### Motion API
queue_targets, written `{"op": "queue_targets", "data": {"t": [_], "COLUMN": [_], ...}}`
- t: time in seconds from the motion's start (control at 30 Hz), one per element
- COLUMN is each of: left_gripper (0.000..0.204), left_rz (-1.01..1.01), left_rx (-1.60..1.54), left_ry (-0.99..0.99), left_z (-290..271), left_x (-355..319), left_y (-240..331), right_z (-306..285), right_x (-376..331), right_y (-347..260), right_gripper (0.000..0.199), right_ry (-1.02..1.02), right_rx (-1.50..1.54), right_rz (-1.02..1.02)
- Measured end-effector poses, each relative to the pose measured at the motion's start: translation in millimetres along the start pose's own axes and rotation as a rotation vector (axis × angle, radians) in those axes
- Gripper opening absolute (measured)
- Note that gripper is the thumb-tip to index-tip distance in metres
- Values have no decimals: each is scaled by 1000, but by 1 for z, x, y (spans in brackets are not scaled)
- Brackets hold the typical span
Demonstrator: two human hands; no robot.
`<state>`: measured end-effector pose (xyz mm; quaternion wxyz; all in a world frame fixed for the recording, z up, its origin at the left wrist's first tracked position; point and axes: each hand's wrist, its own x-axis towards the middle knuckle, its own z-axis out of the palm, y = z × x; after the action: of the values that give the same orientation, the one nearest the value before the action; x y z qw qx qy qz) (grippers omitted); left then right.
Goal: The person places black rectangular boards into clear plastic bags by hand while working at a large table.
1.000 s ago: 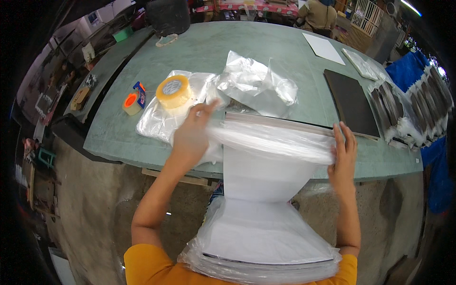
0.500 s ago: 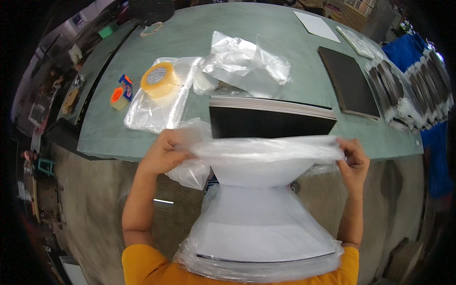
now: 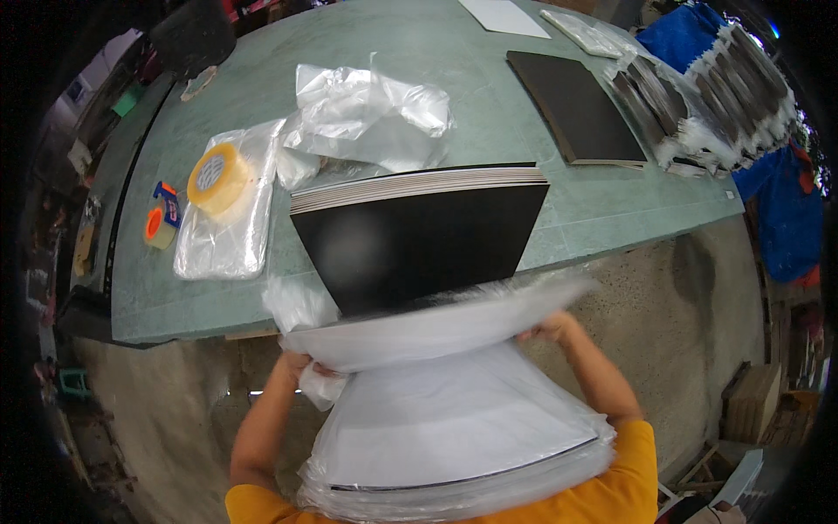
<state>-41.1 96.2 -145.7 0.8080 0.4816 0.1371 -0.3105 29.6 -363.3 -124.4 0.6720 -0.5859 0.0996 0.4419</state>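
Observation:
A stack of black-faced boards with pale layered edges stands at the table's near edge. Just below it, a blurred clear plastic bag stretches between my hands across the lower part of the stack. My left hand is closed on the bag's left side, its fingers partly covered by film. At the other side my right hand grips the bag's edge, fingertips partly hidden. Against my body lies a plastic-covered pile with a white surface. Loose film bunches above my left hand.
On the green table lie crumpled plastic, a flat pack of clear bags, a large tape roll and a small tape dispenser. To the right are a dark board stack and plastic-wrapped bundles.
Both hands have come down toward my body, drawing the plastic lower, and more of the black face shows. The view has shifted, so the table things appear further left.

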Motion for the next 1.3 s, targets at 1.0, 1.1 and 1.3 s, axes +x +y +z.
{"op": "queue_targets", "data": {"t": [1.0,1.1,1.3], "left_gripper": [20,53,51], "left_rz": [927,1008,658], "left_rx": [636,706,405], "left_ry": [239,-345,-127], "left_z": [216,234,205], "left_x": [15,-11,-5], "left_y": [75,126,124], "right_z": [153,172,165], "right_x": [-2,-17,-21], "right_y": [-67,-99,-114], "right_gripper": [65,35,43], "right_ry": [-715,-252,-176], "right_rx": [-910,-492,-357], "right_rz": [-315,-810,-988]}}
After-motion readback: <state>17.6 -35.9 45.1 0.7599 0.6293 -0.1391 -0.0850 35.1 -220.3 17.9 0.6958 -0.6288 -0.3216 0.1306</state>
